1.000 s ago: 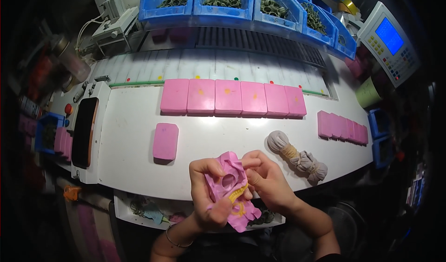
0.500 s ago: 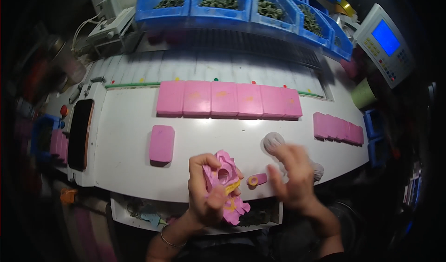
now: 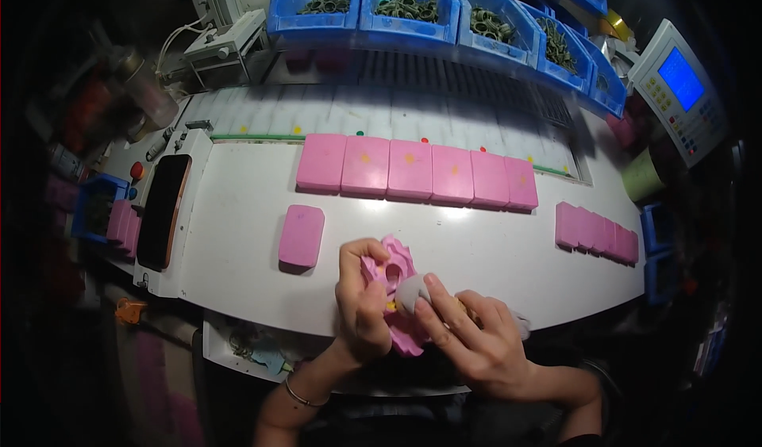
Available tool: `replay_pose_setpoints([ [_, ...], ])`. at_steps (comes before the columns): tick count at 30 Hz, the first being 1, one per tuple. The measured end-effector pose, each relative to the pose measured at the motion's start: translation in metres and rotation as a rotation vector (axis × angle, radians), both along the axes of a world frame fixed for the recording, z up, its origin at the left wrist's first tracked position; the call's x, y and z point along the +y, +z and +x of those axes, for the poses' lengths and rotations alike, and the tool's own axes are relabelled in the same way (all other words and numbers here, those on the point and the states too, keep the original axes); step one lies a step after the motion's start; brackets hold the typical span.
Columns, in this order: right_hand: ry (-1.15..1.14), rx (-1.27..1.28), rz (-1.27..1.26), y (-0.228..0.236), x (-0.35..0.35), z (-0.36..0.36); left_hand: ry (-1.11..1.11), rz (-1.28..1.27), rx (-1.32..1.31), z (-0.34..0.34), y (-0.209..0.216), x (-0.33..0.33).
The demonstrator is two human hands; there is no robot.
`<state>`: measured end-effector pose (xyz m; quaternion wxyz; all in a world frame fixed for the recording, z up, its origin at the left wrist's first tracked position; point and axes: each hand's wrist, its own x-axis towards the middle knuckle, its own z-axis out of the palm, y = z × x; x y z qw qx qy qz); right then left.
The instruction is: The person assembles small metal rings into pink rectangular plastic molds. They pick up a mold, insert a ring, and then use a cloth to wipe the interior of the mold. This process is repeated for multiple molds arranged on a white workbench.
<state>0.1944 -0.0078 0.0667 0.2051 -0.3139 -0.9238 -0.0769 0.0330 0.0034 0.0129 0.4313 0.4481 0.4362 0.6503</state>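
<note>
My left hand (image 3: 359, 308) is closed round a pink rubber mould (image 3: 406, 337) with wavy edges, a round opening near its top and yellow marks. Pressed against the mould's right side is a rounded grey cloth pouch (image 3: 412, 291), gripped in the fingers of my right hand (image 3: 488, 340). Part of a second grey pouch (image 3: 522, 325) shows just beyond my right hand. To the left of my hands a single pink mould block (image 3: 302, 237) lies on the white table (image 3: 238, 249).
A row of several pink blocks (image 3: 409, 169) stretches across the table's middle, with a smaller row (image 3: 595, 233) at right. Blue bins (image 3: 409, 30) hang at the back. A phone (image 3: 164, 209) rests at left, a keypad with blue screen (image 3: 679, 90) stands at right. Below the front edge is an open drawer (image 3: 226, 352).
My right hand has picked up the grey pouch and brought it left against the mould. The small pink piece with a yellow ring is now hidden. The whole view has shifted slightly.
</note>
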Motion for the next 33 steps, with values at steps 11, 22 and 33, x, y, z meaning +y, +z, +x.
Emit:
replay_pose_setpoints([
  [11, -0.016, 0.231, -0.232, 0.01, 0.0, 0.003, -0.032, 0.084, -0.066, 0.003, -0.009, 0.003],
  [22, -0.028, 0.351, -0.19, -0.001, -0.006, -0.008, -0.06, 0.036, -0.142, 0.001, -0.012, 0.002],
  [33, -0.055, 0.444, -0.204, 0.01, 0.007, 0.01, -0.142, -0.107, -0.238, -0.007, 0.001, 0.005],
])
